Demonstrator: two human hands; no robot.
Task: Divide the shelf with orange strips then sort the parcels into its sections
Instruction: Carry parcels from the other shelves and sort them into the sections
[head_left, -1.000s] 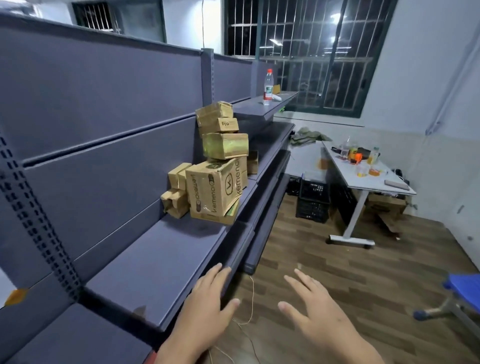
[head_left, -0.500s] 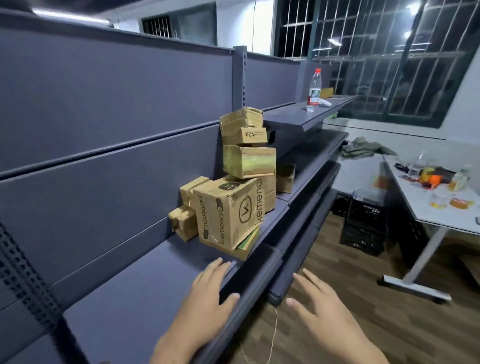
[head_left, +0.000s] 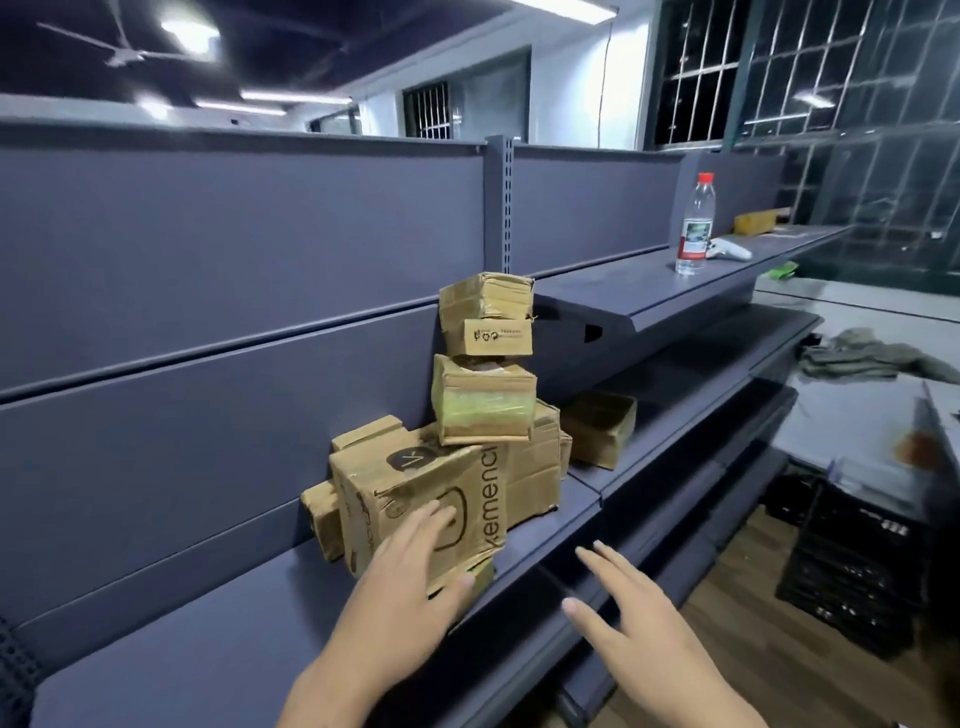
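On the grey shelf, a left hand lays spread fingers against the large printed parcel under stacked boxes, while the right hand hovers open, holding nothing, beyond the shelf's near edge.

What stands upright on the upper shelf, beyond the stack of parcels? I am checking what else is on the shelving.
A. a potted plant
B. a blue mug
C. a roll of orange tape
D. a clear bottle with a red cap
D: a clear bottle with a red cap stands upright on the upper shelf, to the right of and beyond the stack of parcels.
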